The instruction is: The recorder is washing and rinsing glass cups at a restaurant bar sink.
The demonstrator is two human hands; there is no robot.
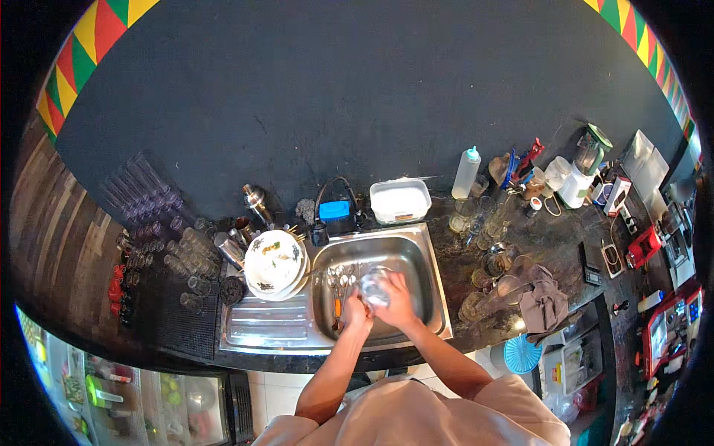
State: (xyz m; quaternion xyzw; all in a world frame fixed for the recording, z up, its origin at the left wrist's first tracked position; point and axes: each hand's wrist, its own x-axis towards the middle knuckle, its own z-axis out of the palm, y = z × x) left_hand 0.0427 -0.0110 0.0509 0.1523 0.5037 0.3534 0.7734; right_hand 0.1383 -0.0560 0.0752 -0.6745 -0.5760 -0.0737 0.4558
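Observation:
Over the sink (425,297) I hold a clear drinking glass (374,288), its outline partly smeared. My right hand (398,303) wraps round its right side. Closed at its lower left is my left hand (358,312), with the fingers partly hidden. Several metal spoons (342,279) lie on the sink bottom to the left of the glass. Beside them is a utensil with an orange handle (338,307). A stack of white plates and bowls (274,264) with food scraps stands on the drainboard (268,323).
Behind the sink are a black tap (320,236), a blue sponge or brush (335,209) and a white tub (401,201). Several used glasses (487,264) and a grey cloth (543,301) occupy the right counter. Glasses (195,253) stand on a black mat at left.

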